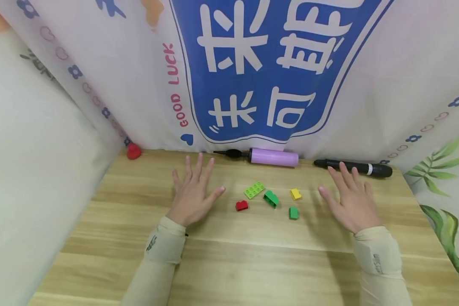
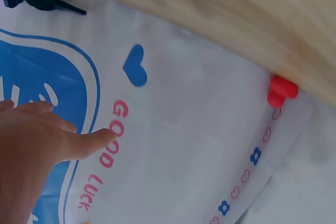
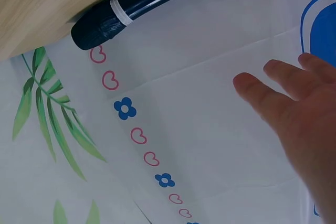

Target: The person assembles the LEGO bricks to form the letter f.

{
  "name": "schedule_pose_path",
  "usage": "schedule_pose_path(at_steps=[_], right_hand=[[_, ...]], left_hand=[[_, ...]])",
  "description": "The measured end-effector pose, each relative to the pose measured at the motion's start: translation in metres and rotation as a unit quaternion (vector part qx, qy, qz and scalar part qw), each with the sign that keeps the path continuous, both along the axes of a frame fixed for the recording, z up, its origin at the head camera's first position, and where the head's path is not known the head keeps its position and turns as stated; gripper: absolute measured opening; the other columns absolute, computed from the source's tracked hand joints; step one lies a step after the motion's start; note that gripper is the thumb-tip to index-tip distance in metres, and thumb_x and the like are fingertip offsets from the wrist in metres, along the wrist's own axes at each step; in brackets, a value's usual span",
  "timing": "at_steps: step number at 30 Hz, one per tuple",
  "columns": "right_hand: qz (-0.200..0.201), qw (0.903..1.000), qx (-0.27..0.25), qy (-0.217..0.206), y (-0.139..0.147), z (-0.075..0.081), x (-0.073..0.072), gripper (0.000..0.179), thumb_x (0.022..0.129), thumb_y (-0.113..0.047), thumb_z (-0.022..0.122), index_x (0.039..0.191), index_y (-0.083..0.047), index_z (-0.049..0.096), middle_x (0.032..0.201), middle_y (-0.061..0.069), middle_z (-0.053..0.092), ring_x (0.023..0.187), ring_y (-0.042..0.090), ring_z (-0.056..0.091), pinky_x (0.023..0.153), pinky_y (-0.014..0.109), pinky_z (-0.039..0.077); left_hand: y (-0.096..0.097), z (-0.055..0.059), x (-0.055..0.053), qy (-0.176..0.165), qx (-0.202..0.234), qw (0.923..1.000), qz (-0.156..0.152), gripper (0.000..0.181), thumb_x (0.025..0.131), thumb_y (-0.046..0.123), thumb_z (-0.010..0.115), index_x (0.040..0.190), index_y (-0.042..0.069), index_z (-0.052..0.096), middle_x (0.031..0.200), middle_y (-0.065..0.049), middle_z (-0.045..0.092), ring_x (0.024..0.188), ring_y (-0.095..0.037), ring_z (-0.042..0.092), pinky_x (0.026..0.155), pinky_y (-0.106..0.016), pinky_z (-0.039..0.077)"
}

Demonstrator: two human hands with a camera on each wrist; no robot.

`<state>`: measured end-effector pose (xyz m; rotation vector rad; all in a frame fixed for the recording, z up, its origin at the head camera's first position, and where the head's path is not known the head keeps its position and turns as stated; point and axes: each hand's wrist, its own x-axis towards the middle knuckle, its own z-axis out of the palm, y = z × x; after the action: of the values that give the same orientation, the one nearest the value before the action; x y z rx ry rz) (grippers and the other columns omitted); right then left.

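Note:
My left hand (image 1: 192, 193) is over the left half of the wooden table, fingers spread and holding nothing. On the other side my right hand (image 1: 352, 202) has its fingers extended toward the back, also without anything in it. Between the hands lie several toy building bricks: a light green brick (image 1: 254, 190) with studs up, a red brick (image 1: 242, 205), a larger green brick (image 1: 270, 199) tipped on its side, a yellow brick (image 1: 296, 194) and a small green brick (image 1: 293, 213). Of these, the red brick is nearest the left hand. Neither wrist view shows the bricks.
A purple hand pump (image 1: 274, 157) with a black nozzle lies along the table's back edge. To its right is a black microphone-like stick (image 1: 378, 170) with a white band, just beyond the right fingertips. A red rounded object (image 1: 133, 151) sits at the back left corner. Printed cloth (image 1: 137, 85) hangs behind.

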<state>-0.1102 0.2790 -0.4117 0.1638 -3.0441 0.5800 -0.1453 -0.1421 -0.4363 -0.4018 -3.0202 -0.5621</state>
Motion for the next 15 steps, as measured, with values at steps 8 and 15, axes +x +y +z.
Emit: schedule_pose_path(at_steps=[8,15], right_hand=[[0.008,0.9999,0.005,-0.014,-0.0064,0.0020,-0.0030,0.077,0.109,-0.061,0.038,0.169,-0.015,0.024,0.177,0.020,0.008,0.161,0.053,0.006,0.118,0.082,0.009],[0.006,0.9999,0.002,-0.009,-0.0076,0.0013,-0.0002,0.075,0.110,-0.058,0.041,0.168,-0.013,0.026,0.174,0.027,0.018,0.154,0.060,0.022,0.115,0.082,0.019]], left_hand=[[0.0013,0.0000,-0.0001,-0.003,0.001,1.0000,-0.003,0.087,0.102,0.078,0.028,0.171,0.029,0.007,0.176,-0.003,-0.016,0.162,-0.043,-0.017,0.118,-0.076,-0.016],[0.0049,-0.0049,-0.0014,-0.020,-0.004,0.9998,-0.006,0.090,0.101,0.079,0.032,0.171,0.027,0.011,0.178,-0.008,-0.009,0.162,-0.041,-0.018,0.119,-0.077,-0.013]])
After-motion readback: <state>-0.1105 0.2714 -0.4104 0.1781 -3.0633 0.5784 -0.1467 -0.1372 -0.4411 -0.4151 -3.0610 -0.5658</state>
